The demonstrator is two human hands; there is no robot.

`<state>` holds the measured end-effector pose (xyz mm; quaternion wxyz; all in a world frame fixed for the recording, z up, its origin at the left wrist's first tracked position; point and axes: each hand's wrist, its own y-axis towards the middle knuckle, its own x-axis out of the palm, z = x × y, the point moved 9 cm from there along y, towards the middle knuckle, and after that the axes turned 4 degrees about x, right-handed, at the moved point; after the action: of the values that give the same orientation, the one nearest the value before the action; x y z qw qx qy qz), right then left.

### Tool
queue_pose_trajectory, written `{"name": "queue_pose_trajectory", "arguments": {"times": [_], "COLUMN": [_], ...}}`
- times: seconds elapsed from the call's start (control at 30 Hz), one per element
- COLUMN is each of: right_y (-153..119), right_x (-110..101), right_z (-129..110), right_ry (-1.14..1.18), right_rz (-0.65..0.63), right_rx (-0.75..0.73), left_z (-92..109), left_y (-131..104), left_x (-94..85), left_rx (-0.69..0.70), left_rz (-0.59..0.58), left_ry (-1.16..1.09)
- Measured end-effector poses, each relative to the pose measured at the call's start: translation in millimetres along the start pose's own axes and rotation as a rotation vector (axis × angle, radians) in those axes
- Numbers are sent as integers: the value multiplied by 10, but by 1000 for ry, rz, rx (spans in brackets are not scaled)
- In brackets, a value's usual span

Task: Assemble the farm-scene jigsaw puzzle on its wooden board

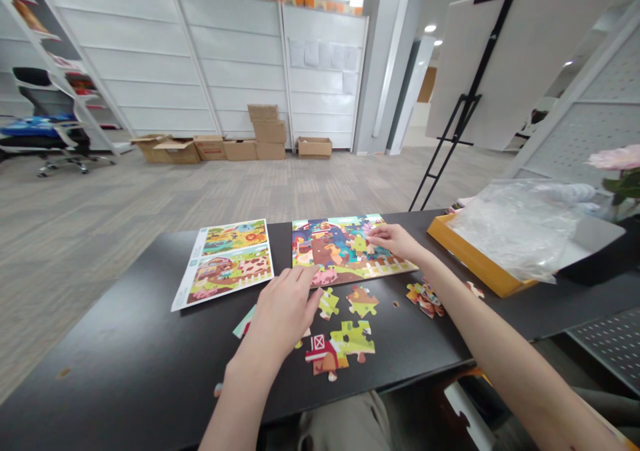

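While the puzzle (350,275) lies by the table's (150,344) far edge, my left hand (280,311) rests unclenched at its near left corner, and my right hand (395,239), whose grip I can't tell, is at the green piece (359,243), where seating calls for aligned tabs.

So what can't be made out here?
All in the head view:
- Colourful puzzle pieces beside the bare left hand: partly covered by it.
- Whether the bare right hand grips anything: too small, blurred.
- Contents of the orange-sided cardboard box: hidden by crumpled clear plastic.
- Pink flower: cut off by the right edge.
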<state>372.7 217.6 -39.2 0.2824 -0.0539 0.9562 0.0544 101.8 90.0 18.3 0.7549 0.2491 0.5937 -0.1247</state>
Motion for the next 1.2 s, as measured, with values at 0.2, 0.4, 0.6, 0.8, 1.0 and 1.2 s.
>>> {"name": "queue_pose_trajectory", "arguments": {"times": [0.2,0.4,0.6,0.8,1.0,1.2], "right_y": [-37,-39,-67,-87,-116,-132], "right_x": [110,126,109,93,141,205], "right_z": [-72,-81,-167,-189,-282,-342], "right_ry": [-28,-37,-182,-344,-395,-426], "right_rz": [-107,-109,-77,-38,-75,-143], "right_rx": [2,-5,-54,-76,-150,-192], "left_z": [7,16,23,29,32,42], "left_y": [-11,-8,-14,-14,-25,-12], "left_x": [7,0,5,8,7,0], "left_rx": [-7,-6,-5,-2,11,8], "left_rz": [-27,-40,-47,-52,-52,-62], "left_ry": [4,0,2,11,6,-1]}}
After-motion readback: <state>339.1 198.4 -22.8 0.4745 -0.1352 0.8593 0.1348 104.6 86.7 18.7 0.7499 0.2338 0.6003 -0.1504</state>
